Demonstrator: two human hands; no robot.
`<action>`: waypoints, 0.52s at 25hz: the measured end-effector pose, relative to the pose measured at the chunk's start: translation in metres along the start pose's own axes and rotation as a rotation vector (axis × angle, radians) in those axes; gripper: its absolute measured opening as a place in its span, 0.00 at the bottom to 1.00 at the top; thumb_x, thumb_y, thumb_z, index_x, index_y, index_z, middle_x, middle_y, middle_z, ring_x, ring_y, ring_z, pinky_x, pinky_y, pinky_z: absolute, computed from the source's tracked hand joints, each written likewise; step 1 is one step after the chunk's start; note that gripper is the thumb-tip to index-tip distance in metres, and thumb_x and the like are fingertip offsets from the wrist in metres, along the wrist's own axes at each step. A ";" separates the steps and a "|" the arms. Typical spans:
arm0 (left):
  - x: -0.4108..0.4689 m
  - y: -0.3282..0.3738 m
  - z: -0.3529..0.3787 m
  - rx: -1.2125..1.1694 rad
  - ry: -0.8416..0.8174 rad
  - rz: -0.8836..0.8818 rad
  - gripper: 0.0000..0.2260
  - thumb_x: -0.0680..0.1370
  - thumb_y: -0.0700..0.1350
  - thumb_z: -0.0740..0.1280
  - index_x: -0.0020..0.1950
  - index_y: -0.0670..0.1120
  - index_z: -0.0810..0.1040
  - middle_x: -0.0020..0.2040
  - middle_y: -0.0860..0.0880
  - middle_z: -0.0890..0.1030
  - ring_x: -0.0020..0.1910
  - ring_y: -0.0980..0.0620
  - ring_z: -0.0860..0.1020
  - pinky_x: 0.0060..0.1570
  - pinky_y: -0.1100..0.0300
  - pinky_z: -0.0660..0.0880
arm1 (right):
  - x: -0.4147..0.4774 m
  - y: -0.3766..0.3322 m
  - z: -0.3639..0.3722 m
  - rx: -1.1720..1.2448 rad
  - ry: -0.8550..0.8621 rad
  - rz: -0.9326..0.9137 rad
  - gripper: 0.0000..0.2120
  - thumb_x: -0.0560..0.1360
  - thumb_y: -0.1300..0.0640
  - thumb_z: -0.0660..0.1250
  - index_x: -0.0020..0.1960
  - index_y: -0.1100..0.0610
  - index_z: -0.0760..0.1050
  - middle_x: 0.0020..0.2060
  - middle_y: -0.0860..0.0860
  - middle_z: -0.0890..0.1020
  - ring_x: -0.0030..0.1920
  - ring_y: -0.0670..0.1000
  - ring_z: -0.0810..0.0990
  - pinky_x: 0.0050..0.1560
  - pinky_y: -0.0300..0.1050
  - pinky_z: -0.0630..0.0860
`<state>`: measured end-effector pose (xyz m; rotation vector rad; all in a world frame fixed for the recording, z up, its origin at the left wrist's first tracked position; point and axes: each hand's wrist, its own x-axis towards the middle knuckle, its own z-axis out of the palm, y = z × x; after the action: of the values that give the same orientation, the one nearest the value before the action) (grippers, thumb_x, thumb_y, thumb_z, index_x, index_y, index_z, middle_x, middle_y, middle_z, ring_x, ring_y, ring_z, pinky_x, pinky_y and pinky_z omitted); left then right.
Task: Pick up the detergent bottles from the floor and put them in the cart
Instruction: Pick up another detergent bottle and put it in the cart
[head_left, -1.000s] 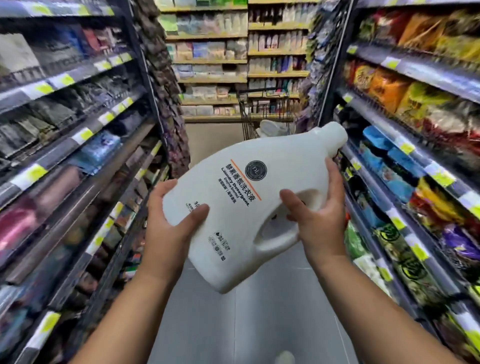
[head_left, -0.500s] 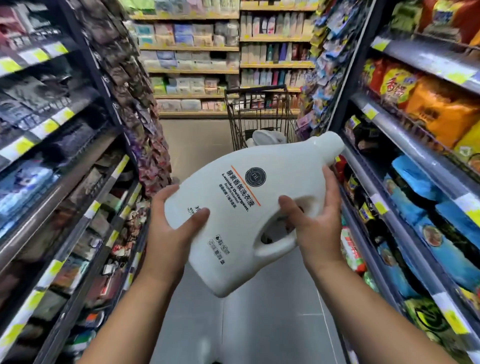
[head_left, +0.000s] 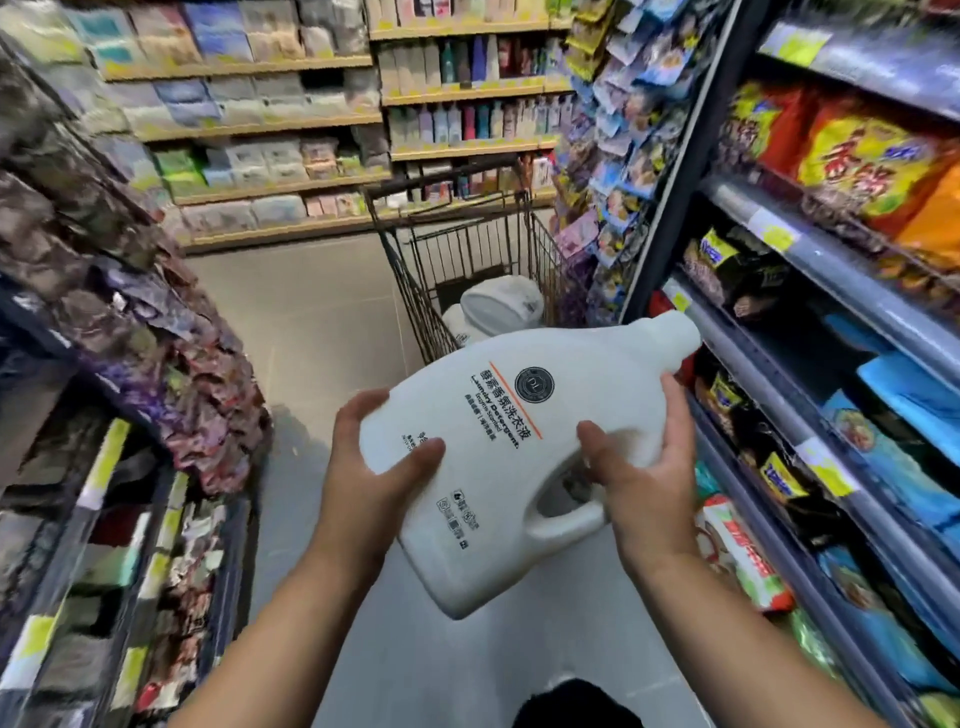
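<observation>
I hold a large white detergent bottle (head_left: 498, 452) tilted on its side at chest height, cap toward the upper right. My left hand (head_left: 371, 478) grips its base end, thumb across the front. My right hand (head_left: 647, 480) grips the handle side, thumb near the handle opening. Just beyond the bottle stands a dark wire shopping cart (head_left: 415, 270) in the aisle. Inside the cart lies another white detergent bottle (head_left: 501, 306), partly hidden behind the one I hold.
Shelves of packaged goods line the narrow aisle: dark hanging packets on the left rack (head_left: 156, 322), snack bags on the right shelves (head_left: 831, 291). A cross aisle with wooden shelving (head_left: 280, 124) runs behind the cart. Grey floor (head_left: 311, 322) lies left of the cart.
The cart has come much closer and now stands right behind the bottle. Both hands keep the same grip on the bottle, which sits lower and more to the right in view.
</observation>
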<state>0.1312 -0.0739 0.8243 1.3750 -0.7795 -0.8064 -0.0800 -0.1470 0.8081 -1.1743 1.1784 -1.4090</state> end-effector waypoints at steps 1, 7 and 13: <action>0.025 -0.005 0.005 0.018 -0.005 -0.011 0.27 0.61 0.48 0.76 0.58 0.58 0.72 0.56 0.50 0.79 0.50 0.54 0.80 0.45 0.60 0.79 | 0.020 0.008 0.008 -0.019 0.024 0.014 0.40 0.62 0.48 0.78 0.68 0.32 0.64 0.71 0.48 0.71 0.68 0.46 0.74 0.66 0.46 0.74; 0.183 -0.037 0.057 0.027 -0.065 -0.103 0.25 0.63 0.46 0.75 0.56 0.59 0.72 0.53 0.52 0.79 0.46 0.57 0.81 0.42 0.59 0.80 | 0.156 0.065 0.054 -0.075 0.095 0.067 0.43 0.63 0.45 0.79 0.73 0.36 0.63 0.70 0.49 0.71 0.66 0.45 0.75 0.67 0.47 0.73; 0.312 -0.057 0.099 0.147 -0.082 -0.172 0.25 0.64 0.49 0.75 0.58 0.62 0.72 0.55 0.53 0.79 0.50 0.55 0.80 0.45 0.59 0.79 | 0.278 0.107 0.090 -0.142 0.095 0.139 0.45 0.59 0.33 0.76 0.73 0.36 0.63 0.71 0.49 0.70 0.69 0.49 0.72 0.70 0.56 0.71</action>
<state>0.2067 -0.3933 0.7742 1.5641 -0.8042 -0.9599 -0.0151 -0.4436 0.7390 -1.1097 1.4187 -1.3052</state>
